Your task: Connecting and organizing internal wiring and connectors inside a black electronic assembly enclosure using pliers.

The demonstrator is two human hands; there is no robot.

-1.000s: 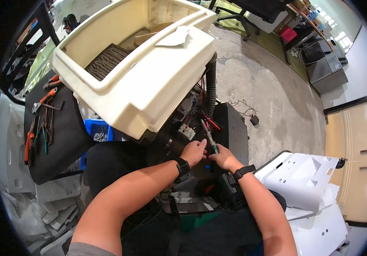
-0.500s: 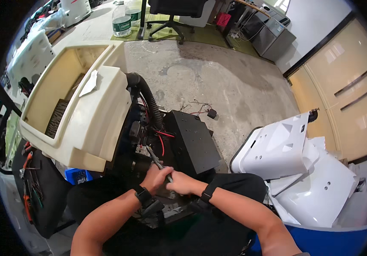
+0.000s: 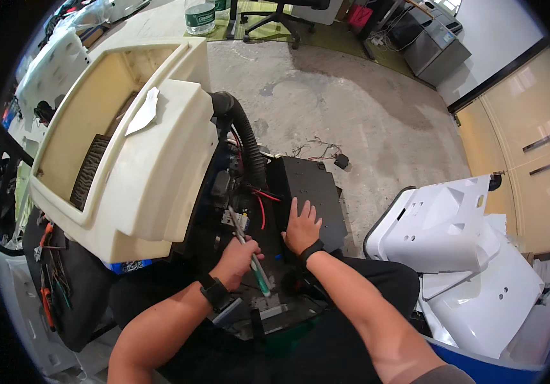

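My left hand (image 3: pixel 236 261) is closed around a long, slim metal hand tool with a green-tipped handle (image 3: pixel 262 280); its exact kind is unclear. The tool's far end reaches a small light-coloured terminal-like part (image 3: pixel 239 219) in the dark machine base. My right hand (image 3: pixel 304 229) lies with fingers spread against the black metal box (image 3: pixel 313 182), holding nothing. Red wires (image 3: pixel 263 208) run beside the box, below a ribbed black hose (image 3: pixel 247 141). Left of these stands the cream plastic tank housing (image 3: pixel 166 153), with a torn white paper piece (image 3: pixel 144 113) on it.
Pliers and other hand tools (image 3: pixel 46 275) lie on a black seat at the left. White plastic shells (image 3: pixel 441 217) are piled on the right, by a blue bin rim (image 3: pixel 480 358). Loose wiring with a black connector (image 3: pixel 341 160) lies on the concrete floor ahead.
My right hand has let go of the tool and moved up and right onto the black box, fingers opening. My left hand still grips the tool. The whole view has shifted slightly.
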